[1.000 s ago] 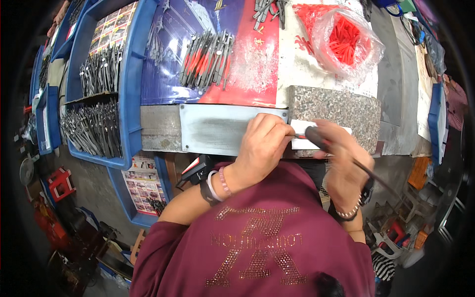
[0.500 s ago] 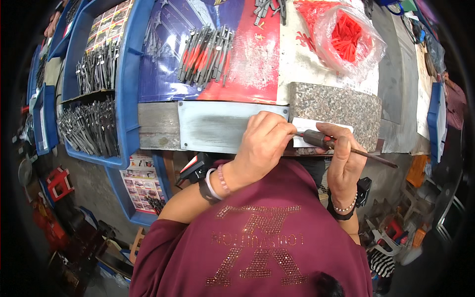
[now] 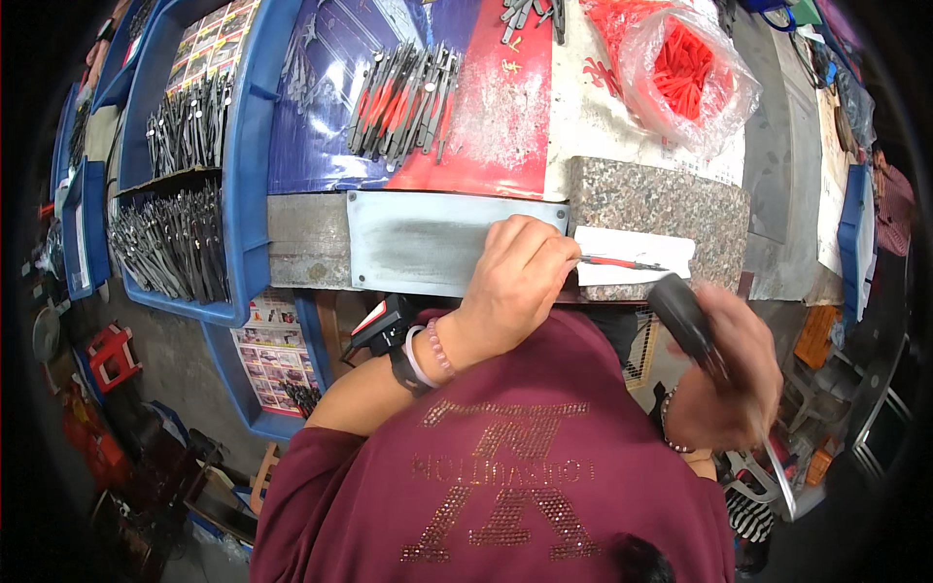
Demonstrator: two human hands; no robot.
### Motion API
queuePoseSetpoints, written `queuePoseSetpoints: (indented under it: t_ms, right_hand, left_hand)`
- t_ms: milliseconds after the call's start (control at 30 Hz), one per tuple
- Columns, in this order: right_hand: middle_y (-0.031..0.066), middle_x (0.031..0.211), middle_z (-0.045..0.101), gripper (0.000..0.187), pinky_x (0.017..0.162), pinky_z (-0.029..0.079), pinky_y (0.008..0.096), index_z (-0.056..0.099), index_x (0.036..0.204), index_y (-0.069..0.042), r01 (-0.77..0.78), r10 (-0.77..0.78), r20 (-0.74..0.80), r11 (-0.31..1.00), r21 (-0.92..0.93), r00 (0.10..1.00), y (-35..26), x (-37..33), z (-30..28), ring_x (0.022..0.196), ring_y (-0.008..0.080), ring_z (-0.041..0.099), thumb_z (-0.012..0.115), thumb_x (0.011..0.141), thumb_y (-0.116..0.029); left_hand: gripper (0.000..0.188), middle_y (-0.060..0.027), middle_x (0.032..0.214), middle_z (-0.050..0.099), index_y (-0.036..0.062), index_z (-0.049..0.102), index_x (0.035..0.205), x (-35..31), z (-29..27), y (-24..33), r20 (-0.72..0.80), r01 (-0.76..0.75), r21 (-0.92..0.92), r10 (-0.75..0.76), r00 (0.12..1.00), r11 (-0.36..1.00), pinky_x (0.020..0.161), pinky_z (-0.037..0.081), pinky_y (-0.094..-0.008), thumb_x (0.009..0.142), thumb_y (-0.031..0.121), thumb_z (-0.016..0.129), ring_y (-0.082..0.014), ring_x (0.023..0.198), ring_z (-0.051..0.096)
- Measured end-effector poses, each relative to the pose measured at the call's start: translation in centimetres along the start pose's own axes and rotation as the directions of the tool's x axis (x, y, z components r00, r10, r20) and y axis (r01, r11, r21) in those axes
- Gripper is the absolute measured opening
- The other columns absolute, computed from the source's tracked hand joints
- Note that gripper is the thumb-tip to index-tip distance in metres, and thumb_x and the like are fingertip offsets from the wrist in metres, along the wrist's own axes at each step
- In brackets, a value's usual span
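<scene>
My left hand (image 3: 520, 282) is closed, thumb and fingertips pinching the left end of a slim dark piece with a red strip (image 3: 614, 261). That piece lies along a white pad (image 3: 671, 251) on a speckled granite slab (image 3: 661, 199). My right hand (image 3: 734, 374), blurred by motion, is wrapped round a screwdriver (image 3: 685, 316). Its thick dark handle points toward the pad, apart from the piece, and its thin metal shaft sticks out behind the hand. Left of the slab, a smudged pale metal plate (image 3: 418, 243) is fixed to the bench edge, next to my left hand.
Several slim dark and red pieces (image 3: 403, 102) lie on the bench sheet beyond the plate. A clear plastic bag of red strips (image 3: 685, 78) stands behind the slab. Blue crates (image 3: 248, 194) with many dark pieces stand at the left.
My right hand has swung back and down to the right with the screwdriver, uncovering the red-striped piece on the pad. My left hand has stayed in place.
</scene>
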State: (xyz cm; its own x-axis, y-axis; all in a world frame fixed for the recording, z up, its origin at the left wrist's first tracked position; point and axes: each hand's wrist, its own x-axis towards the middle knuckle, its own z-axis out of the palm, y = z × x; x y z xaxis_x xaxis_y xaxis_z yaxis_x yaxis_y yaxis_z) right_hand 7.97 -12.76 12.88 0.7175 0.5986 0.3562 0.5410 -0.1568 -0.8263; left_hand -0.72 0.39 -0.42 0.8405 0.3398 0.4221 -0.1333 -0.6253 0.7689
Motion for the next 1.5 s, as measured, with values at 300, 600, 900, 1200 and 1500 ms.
queuePoseSetpoints:
  t_ms: [300,600,900,1200,1500]
  right_hand:
    - [0.0170,0.093,0.066,0.032,0.059,0.055,0.0287,0.063,0.101,0.006,-0.266,0.269,0.142,0.963,-0.039,0.953,6.2,-2.8,0.8,0.073,0.0202,0.067,0.048,0.100,-0.023]
    - [0.0195,0.091,0.066,0.023,0.061,0.055,0.0320,0.062,0.102,0.001,-0.088,0.100,0.024,0.948,-0.307,0.995,2.5,-1.6,-1.2,0.079,0.0263,0.067,0.048,0.098,-0.016]
    - [0.0122,0.093,0.066,0.049,0.070,0.046,0.0281,0.063,0.089,0.003,-0.377,0.367,-0.088,0.907,-0.186,0.926,5.4,-3.7,-2.9,0.080,0.0170,0.060,0.027,0.105,-0.026]
    - [0.0132,0.084,0.057,0.020,0.049,0.043,0.0215,0.051,0.100,0.002,-0.433,0.540,0.025,0.646,0.628,0.842,4.7,-5.9,-0.4,0.051,0.0089,0.047,0.039,0.101,-0.013]
    - [0.0130,0.081,0.062,0.021,0.044,0.040,0.0227,0.054,0.110,0.005,-0.449,0.535,0.232,0.320,0.834,0.812,4.9,-4.0,2.5,0.047,0.0061,0.043,0.056,0.096,-0.010]
  left_hand:
    - [0.017,-0.0079,0.083,0.053,0.0046,0.058,0.091,0.1,-0.1,-0.1,0.015,-0.016,-0.007,0.016,1.000,1.000,0.073,0.041,-0.0370,0.076,0.001,0.063,-0.0268,0.080,0.052]
    - [0.016,-0.0078,0.083,0.054,0.0047,0.059,0.091,0.0,-0.1,-0.2,0.031,-0.013,-0.020,0.014,0.999,1.000,0.073,0.041,-0.0372,0.077,0.000,0.065,-0.0265,0.081,0.053]
    - [0.022,-0.0104,0.082,0.058,0.0027,0.061,0.092,0.2,-0.4,-0.1,0.033,-0.012,-0.032,0.013,0.999,0.999,0.070,0.044,-0.0374,0.073,-0.006,0.067,-0.0292,0.076,0.056]
    - [0.015,-0.0129,0.086,0.060,-0.0008,0.057,0.092,0.3,-2.7,2.1,-0.038,0.217,-0.265,-0.235,0.971,0.939,0.072,0.048,-0.0301,0.080,-0.009,0.063,-0.0221,0.081,0.060]
    - [0.017,-0.0136,0.085,0.060,-0.0011,0.058,0.092,0.4,-4.4,3.6,-0.012,0.169,-0.281,-0.179,0.984,0.945,0.068,0.049,-0.0318,0.078,-0.008,0.066,-0.0251,0.077,0.061]
